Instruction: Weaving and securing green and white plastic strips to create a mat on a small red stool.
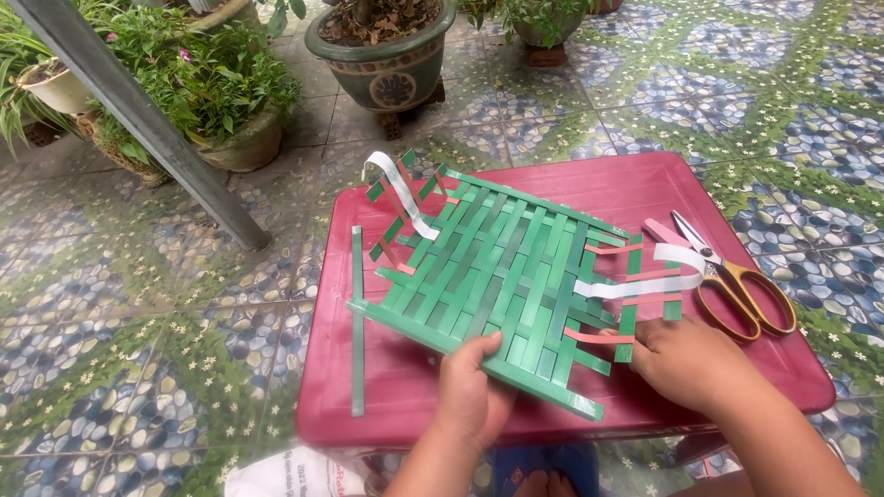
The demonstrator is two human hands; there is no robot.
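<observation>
Both hands (470, 391) hold the green woven mat (502, 276), its long axis running left-near to right-far.

Light: bright, even daylight, diffuse.
Shadows: soft and faint; a weak one under the woven green mat (497, 276) on the red plastic table (635, 189).
Glare: mild sheen on the table top and on the white strip (635, 285).
Focus: sharp at centre; both hands slightly soft.
Distortion: wide-angle bending at edges, floor tiles (138, 340) curve.
</observation>
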